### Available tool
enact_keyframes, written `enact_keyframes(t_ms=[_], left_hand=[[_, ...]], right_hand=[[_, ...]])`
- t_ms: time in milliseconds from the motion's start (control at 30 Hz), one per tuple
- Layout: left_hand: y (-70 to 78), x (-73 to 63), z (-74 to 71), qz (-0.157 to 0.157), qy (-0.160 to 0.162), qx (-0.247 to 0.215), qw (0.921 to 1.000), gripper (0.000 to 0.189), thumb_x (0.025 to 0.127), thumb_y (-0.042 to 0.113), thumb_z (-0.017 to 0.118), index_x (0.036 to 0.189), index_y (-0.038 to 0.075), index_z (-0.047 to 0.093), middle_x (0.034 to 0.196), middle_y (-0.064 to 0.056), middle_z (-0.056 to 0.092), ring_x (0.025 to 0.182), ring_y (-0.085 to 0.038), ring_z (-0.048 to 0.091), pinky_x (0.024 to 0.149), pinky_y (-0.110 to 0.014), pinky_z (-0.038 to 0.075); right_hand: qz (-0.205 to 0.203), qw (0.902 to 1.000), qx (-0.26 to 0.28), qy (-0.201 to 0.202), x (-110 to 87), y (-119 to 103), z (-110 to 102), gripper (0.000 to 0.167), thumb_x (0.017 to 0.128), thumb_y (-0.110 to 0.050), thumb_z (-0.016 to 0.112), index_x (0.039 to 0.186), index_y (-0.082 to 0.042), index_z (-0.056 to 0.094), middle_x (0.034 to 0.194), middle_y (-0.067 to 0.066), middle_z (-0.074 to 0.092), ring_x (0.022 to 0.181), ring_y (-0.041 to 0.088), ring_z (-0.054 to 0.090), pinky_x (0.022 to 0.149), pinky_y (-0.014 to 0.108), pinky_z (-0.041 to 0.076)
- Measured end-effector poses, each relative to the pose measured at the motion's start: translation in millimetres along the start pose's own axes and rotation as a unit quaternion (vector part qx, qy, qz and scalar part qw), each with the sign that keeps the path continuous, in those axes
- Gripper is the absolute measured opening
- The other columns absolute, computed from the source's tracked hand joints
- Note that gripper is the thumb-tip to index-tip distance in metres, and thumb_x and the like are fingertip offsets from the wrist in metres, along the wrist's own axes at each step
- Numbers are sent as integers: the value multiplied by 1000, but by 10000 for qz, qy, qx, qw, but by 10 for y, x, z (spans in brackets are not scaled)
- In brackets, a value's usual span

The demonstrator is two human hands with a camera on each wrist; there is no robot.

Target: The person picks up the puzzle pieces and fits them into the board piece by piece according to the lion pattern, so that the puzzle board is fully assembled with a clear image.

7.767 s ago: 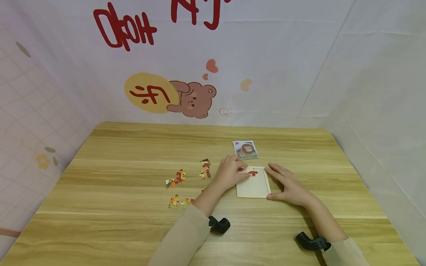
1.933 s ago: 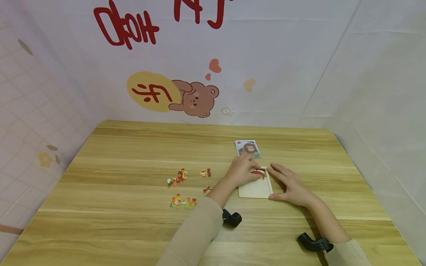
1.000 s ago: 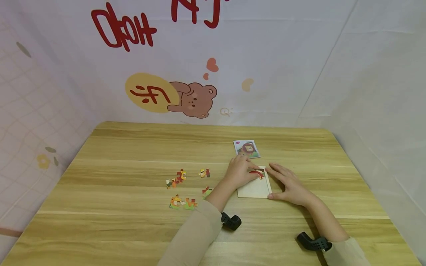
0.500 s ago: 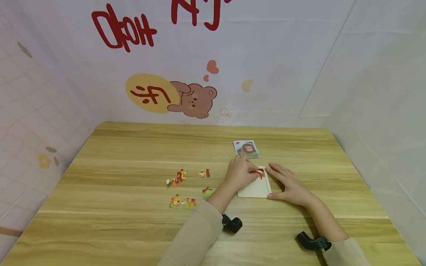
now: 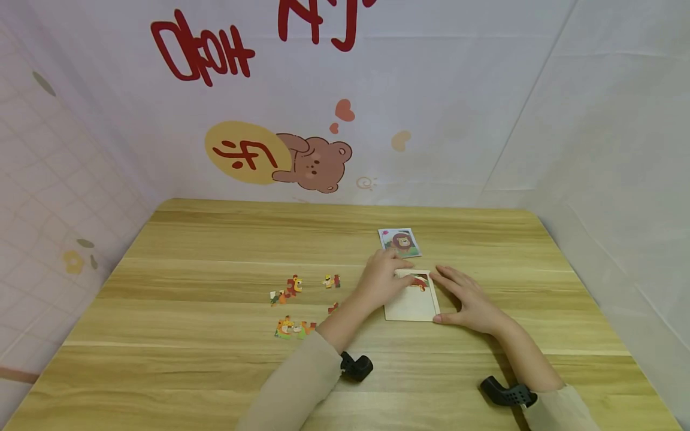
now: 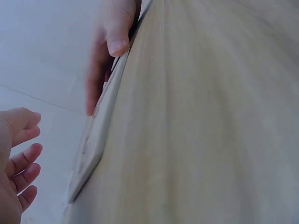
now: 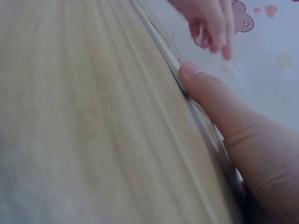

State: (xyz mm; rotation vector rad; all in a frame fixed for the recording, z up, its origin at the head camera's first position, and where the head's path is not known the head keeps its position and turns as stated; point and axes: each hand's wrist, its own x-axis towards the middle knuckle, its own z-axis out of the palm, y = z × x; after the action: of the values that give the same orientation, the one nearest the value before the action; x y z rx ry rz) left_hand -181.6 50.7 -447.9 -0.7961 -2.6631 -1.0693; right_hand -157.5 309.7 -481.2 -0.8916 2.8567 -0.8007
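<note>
A pale wooden puzzle tray (image 5: 411, 306) lies flat, with joined red and dark puzzle pieces (image 5: 419, 282) in its upper right corner. My left hand (image 5: 380, 280) hovers over the tray's upper left part. In the left wrist view that left hand (image 6: 18, 163) has loosely bent fingers, nothing between them, apart from the tray edge (image 6: 100, 135). Along the tray's right side rests my right hand (image 5: 469, 302), fingers stretched out at the top corner and thumb at the lower corner. The right wrist view shows its thumb (image 7: 215, 95) touching the tray's edge.
Loose puzzle pieces lie left of the tray: a lion-face piece (image 5: 293, 285), a yellow-red one (image 5: 331, 281) and several lower ones (image 5: 286, 328). A lion picture card (image 5: 400, 242) lies behind the tray. The left forearm partly covers one red piece (image 5: 333, 307).
A dark-topped piece that lay left of the tray earlier now sits in the tray's corner beside the red one. My left hand has just drawn back leftward off them. The right hand stays put.
</note>
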Motion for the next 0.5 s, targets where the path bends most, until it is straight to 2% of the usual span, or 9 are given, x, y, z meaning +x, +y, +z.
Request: enact_keyframes(t_ms=[133,500], left_hand=[[18,-104,-192,269,243,-281,9989,26,86,25,72,110,15,74,101,3,62,95,-12,50,84,-31,39],[-54,-460,-661,355,597,-879,9937,25,81,17,78,105,11,75,96,3,62,98,-15,50,85,-34,41]], right_hand=[[18,10000,4,8,2,-1,2,92,74,-51,78,149,-17,36,154,14,24,139,40,15,102,65,13],[24,10000,-42,30,-6,7,4,92,74,-51,78,149,-17,36,154,13,23,140,40,14,102,64,12]])
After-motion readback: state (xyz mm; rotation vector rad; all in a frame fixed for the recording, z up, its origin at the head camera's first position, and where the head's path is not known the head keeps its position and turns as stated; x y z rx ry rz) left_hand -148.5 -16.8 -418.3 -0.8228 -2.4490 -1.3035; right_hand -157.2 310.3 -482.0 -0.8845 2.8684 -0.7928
